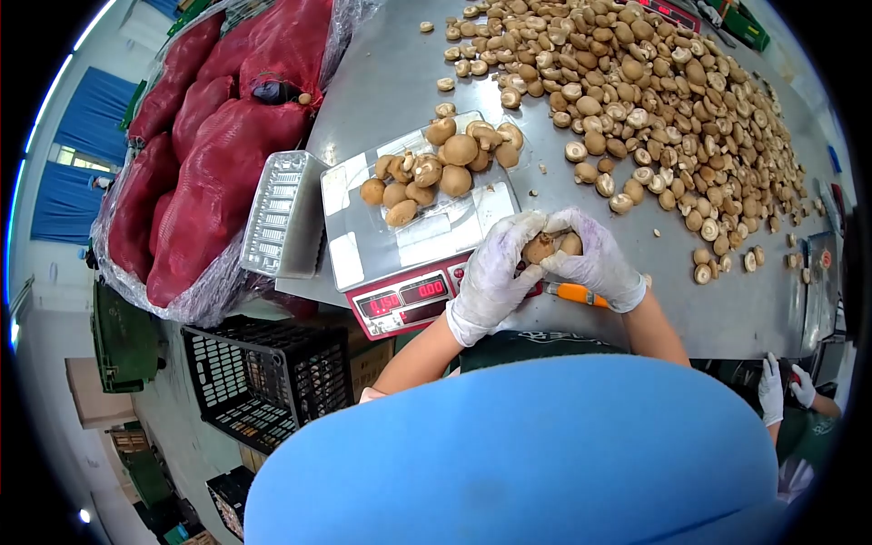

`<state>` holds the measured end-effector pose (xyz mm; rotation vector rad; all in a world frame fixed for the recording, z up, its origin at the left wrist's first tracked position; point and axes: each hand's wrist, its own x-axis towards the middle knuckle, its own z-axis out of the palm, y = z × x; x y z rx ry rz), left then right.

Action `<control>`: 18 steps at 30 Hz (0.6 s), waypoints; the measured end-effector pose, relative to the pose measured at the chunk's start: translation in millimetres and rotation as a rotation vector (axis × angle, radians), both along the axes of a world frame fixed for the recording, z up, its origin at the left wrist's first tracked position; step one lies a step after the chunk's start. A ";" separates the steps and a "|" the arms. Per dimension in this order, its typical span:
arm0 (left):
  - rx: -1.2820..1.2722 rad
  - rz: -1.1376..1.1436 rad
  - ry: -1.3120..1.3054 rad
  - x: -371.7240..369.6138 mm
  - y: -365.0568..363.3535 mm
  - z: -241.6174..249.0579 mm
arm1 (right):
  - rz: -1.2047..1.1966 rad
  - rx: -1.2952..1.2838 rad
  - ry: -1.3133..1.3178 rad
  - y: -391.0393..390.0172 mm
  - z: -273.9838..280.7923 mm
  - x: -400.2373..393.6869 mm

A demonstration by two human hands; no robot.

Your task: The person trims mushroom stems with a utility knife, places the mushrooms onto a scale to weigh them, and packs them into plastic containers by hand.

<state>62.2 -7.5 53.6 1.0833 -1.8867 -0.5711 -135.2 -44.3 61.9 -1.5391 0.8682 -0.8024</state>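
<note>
My left hand (pixel 493 277), in a white glove, curls around brown mushrooms (pixel 540 247) just in front of the scale. My right hand (pixel 597 262), gloved too, closes on the same mushrooms from the other side, and the fingers hide part of them. An orange-handled tool (pixel 574 292) lies under my right hand, its other end out of sight. Left of my hands stands a digital scale (pixel 345 250) with red lit figures. A clear plastic tray on its plate bears a heap of mushrooms (pixel 457 151).
A large pile of mushrooms (pixel 636 100) spreads over the metal table (pixel 381 82). Stacked clear trays (pixel 283 214) stand left of the scale, beside red mesh sacks (pixel 213 173). A black crate (pixel 263 377) is below the table edge. Another person's gloved hands (pixel 771 392) show at right.
</note>
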 end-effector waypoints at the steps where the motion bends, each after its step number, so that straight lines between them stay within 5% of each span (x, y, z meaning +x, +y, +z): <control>1: 0.033 0.004 -0.009 0.1 2.1 0.4 | -0.013 -0.038 0.029 1.8 -3.5 -0.9; 3: 0.059 -0.025 -0.080 -6.8 4.0 4.5 | -0.060 -0.076 0.057 9.1 -0.3 -4.7; 5: -0.050 -0.074 -0.156 -20.0 7.0 -0.7 | -0.057 0.178 0.179 21.6 14.1 -7.4; 9: 0.123 -0.314 -0.139 -42.0 9.5 -16.3 | -0.218 0.095 0.317 49.8 -1.0 -63.5; 12: 0.019 -0.400 -0.296 -52.7 4.8 -19.0 | -0.295 0.045 0.419 91.6 -19.0 -139.1; 13: 0.020 -0.418 -0.295 -54.9 1.5 -21.8 | -0.280 0.141 0.495 109.8 -14.0 -164.0; 14: -0.014 -0.418 -0.306 -56.9 -2.4 -26.6 | -0.310 0.498 0.437 127.7 4.4 -180.8; 15: -0.049 -0.416 -0.317 -59.3 -6.0 -29.1 | -0.300 0.469 0.229 158.2 -27.3 -210.5; 16: -0.048 -0.425 -0.318 -61.7 -9.7 -28.7 | -0.226 0.473 0.563 172.3 -11.7 -223.2; 18: -0.007 -0.453 -0.426 -67.0 -16.9 -27.1 | -0.165 0.441 0.829 189.3 -5.3 -249.4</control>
